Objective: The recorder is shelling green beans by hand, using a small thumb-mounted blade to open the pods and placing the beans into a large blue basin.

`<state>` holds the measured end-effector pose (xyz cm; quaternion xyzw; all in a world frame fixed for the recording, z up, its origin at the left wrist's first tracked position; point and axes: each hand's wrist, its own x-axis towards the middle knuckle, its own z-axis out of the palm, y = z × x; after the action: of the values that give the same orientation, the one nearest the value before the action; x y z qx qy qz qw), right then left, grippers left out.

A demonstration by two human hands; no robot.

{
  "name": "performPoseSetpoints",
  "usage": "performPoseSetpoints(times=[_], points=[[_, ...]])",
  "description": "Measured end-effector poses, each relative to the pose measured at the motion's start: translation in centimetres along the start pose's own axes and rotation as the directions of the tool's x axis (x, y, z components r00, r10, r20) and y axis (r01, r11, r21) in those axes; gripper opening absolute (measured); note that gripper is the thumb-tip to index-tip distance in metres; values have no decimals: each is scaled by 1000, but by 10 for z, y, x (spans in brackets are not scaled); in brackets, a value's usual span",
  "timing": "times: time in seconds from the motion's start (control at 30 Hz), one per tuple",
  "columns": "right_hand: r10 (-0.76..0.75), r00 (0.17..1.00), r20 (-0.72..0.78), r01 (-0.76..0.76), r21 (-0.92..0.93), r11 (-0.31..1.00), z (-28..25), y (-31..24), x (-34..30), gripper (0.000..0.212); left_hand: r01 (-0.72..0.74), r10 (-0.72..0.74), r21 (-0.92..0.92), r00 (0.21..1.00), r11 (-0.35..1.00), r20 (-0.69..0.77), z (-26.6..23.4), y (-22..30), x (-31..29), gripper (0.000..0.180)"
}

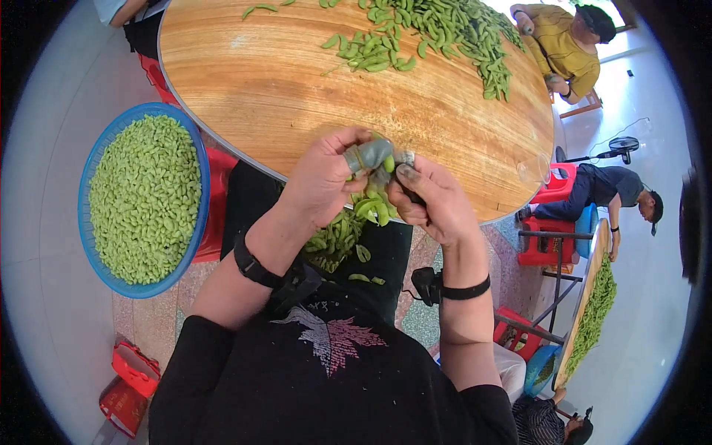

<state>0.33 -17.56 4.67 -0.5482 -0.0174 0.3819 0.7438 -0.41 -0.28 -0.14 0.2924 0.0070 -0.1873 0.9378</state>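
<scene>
My left hand (pixel 326 174) is closed in a pinch on a green bean pod (pixel 389 164) at the table's near edge. A grey-green cover is wrapped round one of its digits. Close against it, my right hand (pixel 434 196) is also closed, its thumb bent in and its digits darkly stained or covered. The spot where its fingertips meet the pod is partly hidden. Right below both hands hang several green pods (pixel 377 210), some of them split. More pods and hulls (pixel 334 241) lie heaped on my lap.
A wooden oval table (pixel 297 81) carries a spread pile of pods (pixel 445 26) on its far side. At my left, a blue basket (pixel 141 291) full of shelled green beans (pixel 144 200) rests on a red stool (pixel 216 200). Other people (pixel 567 48) sit around at right.
</scene>
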Motion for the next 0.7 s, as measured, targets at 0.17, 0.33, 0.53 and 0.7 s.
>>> performPoseSetpoints(times=[0.17,0.33,0.53,0.7], points=[[-98,995,-20,97,-81,992,15,0,-8,16,-172,174,54,985,984,-20,-3,-2,0,8],[-78,993,-83,66,-143,988,14,4,-5,14,-253,274,217,959,943,-73,11,-5,-4,7],[-10,991,-131,17,51,999,18,5,-4,12,-19,14,107,999,994,43,-1,5,-4,9],[-431,878,-206,211,-641,738,10,21,10,14,-299,338,652,939,696,70,-5,-12,4,13]])
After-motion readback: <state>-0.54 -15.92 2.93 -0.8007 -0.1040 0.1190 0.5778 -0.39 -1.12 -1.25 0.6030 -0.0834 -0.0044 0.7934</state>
